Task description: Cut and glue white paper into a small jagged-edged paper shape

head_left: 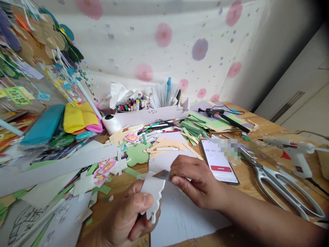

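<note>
My left hand (131, 209) is closed on a white card piece (151, 192) with a scalloped right edge, the thumb lying flat across its face. Pinched in the fingers of my right hand (195, 178) is a thin grey metal blade (162, 174), its pointed end touching or just over the top of the card piece. Whether the blade has a handle is hidden by my fingers. Beneath both hands lies a white board (185, 219) with fine scratches. A green cloud-shaped paper (137, 154) and tan paper strips (164, 144) rest just beyond.
To the right are a phone (218, 164) showing a timer, large scissors (280, 188) and a white glue gun (295, 154). A black glue gun (216, 112) lies farther back. Behind stands a box (151, 115) of markers. Paper scraps (84, 185) cover the left side.
</note>
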`<state>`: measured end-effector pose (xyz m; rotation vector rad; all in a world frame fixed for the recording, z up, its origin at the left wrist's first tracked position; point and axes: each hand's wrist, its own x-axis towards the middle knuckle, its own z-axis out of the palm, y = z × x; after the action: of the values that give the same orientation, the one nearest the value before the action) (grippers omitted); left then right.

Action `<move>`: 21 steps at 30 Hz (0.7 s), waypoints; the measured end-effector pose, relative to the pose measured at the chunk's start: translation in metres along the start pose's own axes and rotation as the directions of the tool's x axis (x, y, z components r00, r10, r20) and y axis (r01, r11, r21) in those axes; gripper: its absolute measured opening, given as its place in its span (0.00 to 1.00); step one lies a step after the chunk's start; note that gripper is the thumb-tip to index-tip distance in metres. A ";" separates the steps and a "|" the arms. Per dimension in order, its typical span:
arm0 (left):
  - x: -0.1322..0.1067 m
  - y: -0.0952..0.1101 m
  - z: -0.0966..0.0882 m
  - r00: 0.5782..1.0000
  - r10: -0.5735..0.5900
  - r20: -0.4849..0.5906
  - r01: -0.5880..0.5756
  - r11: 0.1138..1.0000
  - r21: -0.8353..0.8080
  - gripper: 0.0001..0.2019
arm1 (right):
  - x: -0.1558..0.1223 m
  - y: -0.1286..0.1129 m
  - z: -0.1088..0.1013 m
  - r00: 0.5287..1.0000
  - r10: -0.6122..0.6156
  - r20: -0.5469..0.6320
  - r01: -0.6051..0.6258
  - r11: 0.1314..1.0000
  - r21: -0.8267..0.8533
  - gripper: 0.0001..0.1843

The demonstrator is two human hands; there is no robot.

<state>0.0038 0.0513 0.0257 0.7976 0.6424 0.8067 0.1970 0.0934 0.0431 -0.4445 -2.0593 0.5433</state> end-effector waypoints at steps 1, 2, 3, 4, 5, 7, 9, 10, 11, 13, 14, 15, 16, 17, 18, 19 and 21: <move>0.000 0.001 0.001 1.000 -0.024 -0.008 0.024 1.000 0.011 0.18 | 0.000 0.000 0.000 1.000 -0.003 0.000 0.003 1.000 -0.006 0.06; -0.001 0.002 0.001 0.999 -0.043 -0.018 0.043 0.999 0.019 0.18 | 0.000 0.000 0.000 1.000 -0.004 0.002 0.004 1.000 -0.011 0.07; -0.001 0.002 0.000 0.998 -0.055 -0.028 0.056 0.998 0.021 0.19 | 0.000 0.000 0.000 1.000 -0.004 0.005 0.004 1.000 -0.015 0.07; -0.001 0.002 -0.001 0.998 -0.059 -0.039 0.060 0.998 0.024 0.19 | 0.000 0.000 0.000 1.000 -0.003 0.011 0.003 1.000 -0.018 0.07; -0.001 0.002 -0.002 0.997 -0.061 -0.048 0.063 0.998 0.029 0.19 | 0.000 0.000 0.000 1.000 -0.002 0.019 0.003 1.000 -0.021 0.07; 0.000 0.001 -0.004 0.997 -0.063 -0.048 0.065 0.997 0.041 0.20 | 0.001 0.000 -0.002 0.999 0.002 0.045 -0.001 1.000 -0.020 0.09; 0.001 0.000 -0.005 0.997 -0.070 -0.034 0.072 0.996 0.055 0.20 | 0.002 -0.001 -0.003 0.996 -0.002 0.085 0.003 1.000 -0.007 0.11; 0.001 0.000 -0.004 0.997 -0.075 -0.023 0.076 0.995 0.057 0.21 | 0.003 -0.002 -0.003 0.994 -0.004 0.112 0.004 1.000 0.004 0.12; 0.002 0.000 -0.004 0.997 -0.080 -0.013 0.081 0.995 0.056 0.21 | 0.004 -0.003 -0.003 0.991 -0.005 0.137 0.003 1.000 0.017 0.12; 0.002 0.000 -0.003 0.996 -0.086 0.001 0.086 0.995 0.053 0.21 | 0.005 -0.004 -0.002 0.986 0.003 0.164 -0.011 0.999 0.051 0.13; 0.002 0.000 -0.002 0.996 -0.086 0.006 0.085 0.995 0.049 0.21 | 0.005 -0.005 -0.001 0.987 0.010 0.161 -0.021 0.997 0.069 0.14; 0.002 0.000 -0.002 0.996 -0.083 0.009 0.083 0.995 0.046 0.21 | 0.005 -0.006 0.000 0.989 0.013 0.146 -0.025 0.996 0.085 0.14; 0.002 0.000 -0.001 0.997 -0.078 0.007 0.078 0.996 0.045 0.20 | 0.005 -0.005 -0.001 0.992 0.015 0.122 -0.026 0.995 0.092 0.14; 0.003 0.001 -0.001 0.997 -0.072 0.003 0.072 0.996 0.045 0.20 | 0.005 -0.005 -0.001 0.996 0.021 0.089 -0.029 0.996 0.090 0.15; 0.003 0.001 0.000 0.998 -0.060 -0.009 0.061 0.997 0.048 0.20 | 0.005 -0.004 -0.003 0.998 0.035 0.044 -0.038 0.996 0.078 0.15; 0.003 0.001 0.000 0.999 -0.046 -0.028 0.048 0.997 0.054 0.20 | 0.005 -0.003 -0.005 0.998 0.057 -0.014 -0.056 0.997 0.059 0.15; 0.003 0.002 0.000 0.997 -0.007 -0.080 0.014 0.996 0.083 0.19 | 0.005 -0.001 -0.009 0.986 0.113 -0.125 -0.111 0.994 0.024 0.16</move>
<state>0.0048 0.0547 0.0268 0.8403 0.7551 0.8096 0.2023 0.0975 0.0513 -0.5733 -1.9162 0.5845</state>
